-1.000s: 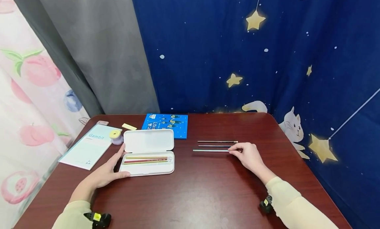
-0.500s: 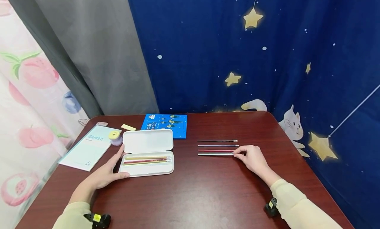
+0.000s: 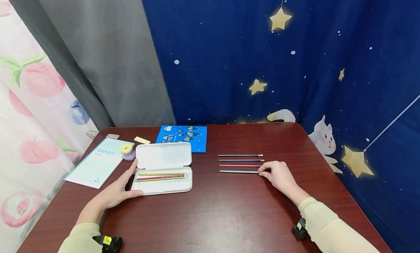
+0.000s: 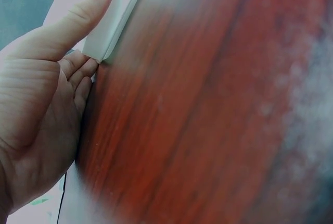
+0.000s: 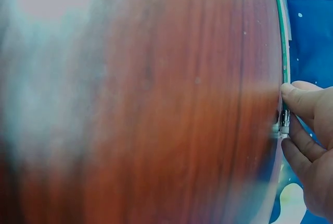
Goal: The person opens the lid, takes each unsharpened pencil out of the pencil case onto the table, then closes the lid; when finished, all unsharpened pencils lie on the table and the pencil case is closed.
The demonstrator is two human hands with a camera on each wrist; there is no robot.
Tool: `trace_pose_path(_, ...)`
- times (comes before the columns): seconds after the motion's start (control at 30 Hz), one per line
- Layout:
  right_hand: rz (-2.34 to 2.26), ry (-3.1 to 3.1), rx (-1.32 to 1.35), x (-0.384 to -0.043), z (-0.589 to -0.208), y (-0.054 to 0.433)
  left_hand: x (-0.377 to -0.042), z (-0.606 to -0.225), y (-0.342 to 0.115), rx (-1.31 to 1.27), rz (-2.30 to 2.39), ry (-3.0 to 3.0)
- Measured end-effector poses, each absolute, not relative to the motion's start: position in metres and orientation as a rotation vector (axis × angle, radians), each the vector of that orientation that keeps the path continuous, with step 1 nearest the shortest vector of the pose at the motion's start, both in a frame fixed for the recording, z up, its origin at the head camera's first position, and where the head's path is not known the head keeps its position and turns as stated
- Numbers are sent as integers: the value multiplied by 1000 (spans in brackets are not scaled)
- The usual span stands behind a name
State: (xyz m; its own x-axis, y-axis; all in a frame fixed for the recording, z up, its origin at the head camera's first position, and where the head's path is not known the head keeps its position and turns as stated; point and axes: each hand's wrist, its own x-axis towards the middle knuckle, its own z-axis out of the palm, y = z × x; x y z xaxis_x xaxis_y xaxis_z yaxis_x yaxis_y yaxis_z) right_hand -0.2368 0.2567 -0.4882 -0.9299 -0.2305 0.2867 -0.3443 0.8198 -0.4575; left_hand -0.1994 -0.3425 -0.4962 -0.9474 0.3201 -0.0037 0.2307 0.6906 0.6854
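While the left hand (image 3: pixel 113 194) rests splayed against the white case (image 3: pixel 164 155), the right hand (image 3: pixel 277 176) — right of it — pinches a green pencil (image 3: pixel 239 171).

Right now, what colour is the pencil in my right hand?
The pencil is green, clearest in the right wrist view.

Blue book (image 3: pixel 188 137) partly behind lid (image 3: pixel 164 155)

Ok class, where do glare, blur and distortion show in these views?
Head view: soft sheen on the near tabletop; left wrist: pale haze down the right side, wood grain soft, left hand fairly clear; right wrist: washed-out glare at upper left, tabletop edge looks bowed beside the green pencil.
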Motion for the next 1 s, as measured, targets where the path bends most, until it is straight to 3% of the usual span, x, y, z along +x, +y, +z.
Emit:
trace_pose_path(0.6,832,-2658,414,-235,-474,249,-200,-496,-340,466,1130,2754)
trace_pose_path(1.0,1010,-2536,525,-248,-450,181,-198,-497,-344,476,1112,2773)
